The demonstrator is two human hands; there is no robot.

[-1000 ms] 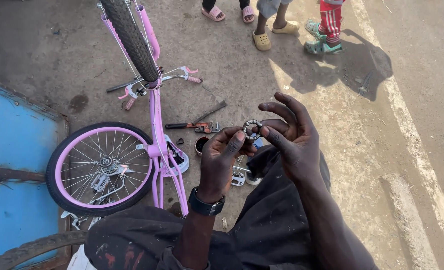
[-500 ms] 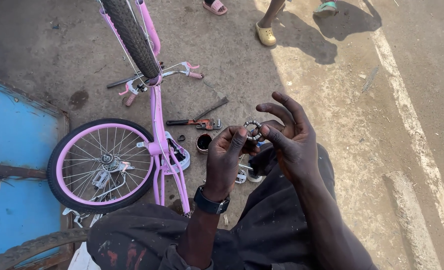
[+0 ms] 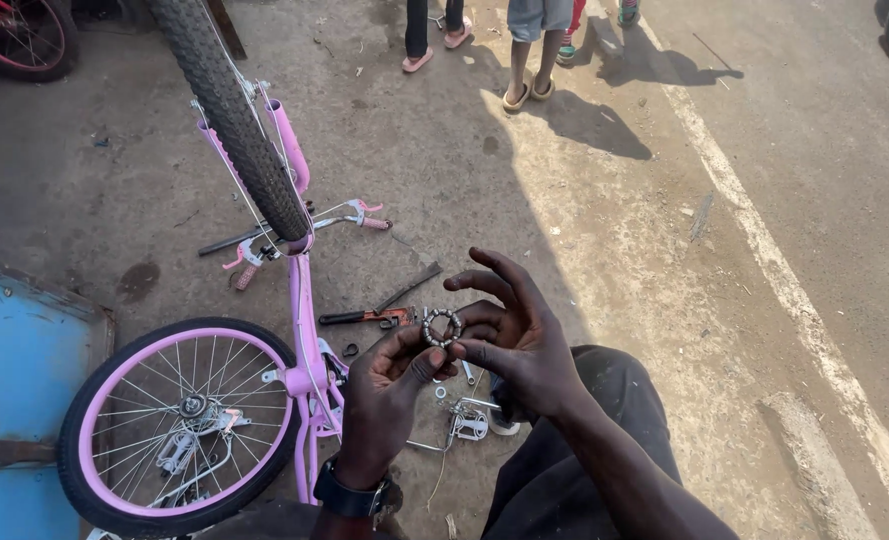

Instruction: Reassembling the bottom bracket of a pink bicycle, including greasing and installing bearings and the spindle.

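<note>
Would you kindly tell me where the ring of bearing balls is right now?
In the head view, the bearing ring sits centre frame, pinched between the left hand and right hand, above the pliers on the ground.

Sunlit, shadow-streaked concrete ground [image 3: 605,220]

Black wristwatch [image 3: 353,496], dark trousers [image 3: 585,450]

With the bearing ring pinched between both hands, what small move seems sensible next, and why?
Probably turn the bearing ring slowly between the fingertips: left hand and right hand pinch it in mid-air above the upturned pink bicycle, so only one face shows.
</note>
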